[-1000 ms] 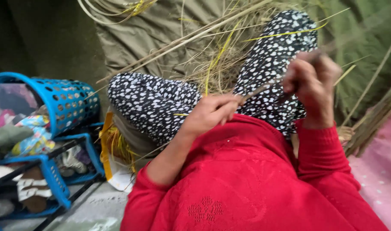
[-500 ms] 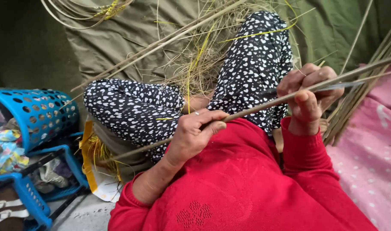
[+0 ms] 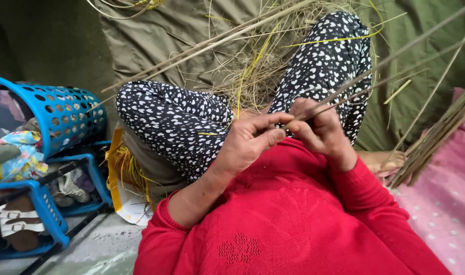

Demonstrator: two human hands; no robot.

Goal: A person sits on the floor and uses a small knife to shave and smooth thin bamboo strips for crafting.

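I sit with knees up in black trousers with white hearts (image 3: 181, 122) and a red sweater (image 3: 273, 224). My left hand (image 3: 250, 140) pinches the near end of a long thin reed stalk (image 3: 380, 66). Close beside it, my right hand (image 3: 319, 130) grips the same stalk, fingers curled around it. The stalk runs up and to the right, out of view at the top right corner. Both hands hover just above my lap.
A tangle of dry straw and yellow strands (image 3: 252, 66) lies between my legs on an olive cloth (image 3: 156, 35). More reed stalks (image 3: 436, 137) lean at the right over a pink dotted cloth (image 3: 446, 203). At left stand a blue perforated basket (image 3: 64, 114) and a blue rack (image 3: 44, 209).
My right hand has slid down the stalk toward my left hand, so the two hands now nearly touch. The view has shifted slightly.
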